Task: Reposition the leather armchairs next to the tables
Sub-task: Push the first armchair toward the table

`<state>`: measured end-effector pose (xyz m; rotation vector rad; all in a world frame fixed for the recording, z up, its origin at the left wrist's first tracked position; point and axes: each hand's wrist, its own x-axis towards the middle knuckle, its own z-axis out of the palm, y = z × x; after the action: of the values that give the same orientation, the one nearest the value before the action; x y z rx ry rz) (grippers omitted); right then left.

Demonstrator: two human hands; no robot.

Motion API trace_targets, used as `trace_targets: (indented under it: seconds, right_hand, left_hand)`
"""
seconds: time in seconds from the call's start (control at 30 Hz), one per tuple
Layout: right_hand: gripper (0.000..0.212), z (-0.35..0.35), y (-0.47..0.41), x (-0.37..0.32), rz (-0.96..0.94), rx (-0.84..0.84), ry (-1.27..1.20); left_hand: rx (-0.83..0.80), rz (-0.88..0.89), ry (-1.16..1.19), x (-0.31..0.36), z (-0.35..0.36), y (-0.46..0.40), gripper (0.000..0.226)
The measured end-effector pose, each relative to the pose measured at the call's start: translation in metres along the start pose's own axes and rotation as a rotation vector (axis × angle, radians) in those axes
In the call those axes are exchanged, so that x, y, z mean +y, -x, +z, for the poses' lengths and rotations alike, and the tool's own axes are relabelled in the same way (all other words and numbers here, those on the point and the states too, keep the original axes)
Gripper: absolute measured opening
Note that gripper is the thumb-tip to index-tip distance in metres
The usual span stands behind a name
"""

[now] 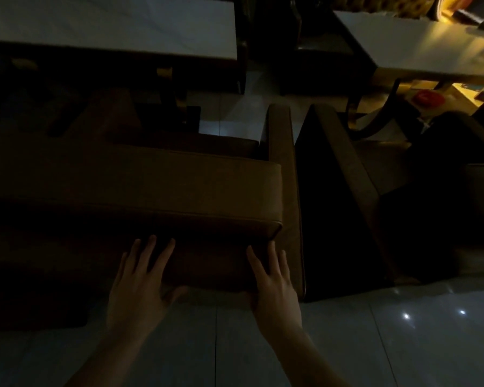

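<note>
A brown leather armchair (162,188) fills the dim middle of the head view, seen from behind, its backrest top toward me. My left hand (140,283) lies flat against the chair's back panel with fingers spread. My right hand (274,283) presses flat near the back's right corner, thumb tucked under the lower edge. Neither hand closes around anything. A white-topped table (118,23) stands beyond the chair. A second brown armchair (355,174) sits to the right, close beside the first, below another white table (419,46).
Glossy grey floor tiles (347,344) lie under my arms and show between the tables. A dark bag or cushion (442,169) rests on the right chair. A red object (428,97) lies under the right table. Dark table legs (176,101) stand ahead.
</note>
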<state>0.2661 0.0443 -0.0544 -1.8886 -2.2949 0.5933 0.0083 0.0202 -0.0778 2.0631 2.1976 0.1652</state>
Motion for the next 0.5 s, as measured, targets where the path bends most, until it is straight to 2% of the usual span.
trace_targets:
  seconds: [0.13,0.5]
  right_hand:
    - [0.082,-0.005,0.002,0.001,-0.004,-0.008,-0.012]
    - [0.079,-0.012,0.000,0.013,-0.028,-0.005,-0.054]
  left_hand:
    - [-0.008,-0.020,0.005,0.003,-0.002,0.000,0.092]
    - [0.019,-0.059,0.039,0.011,0.001,0.005,0.092]
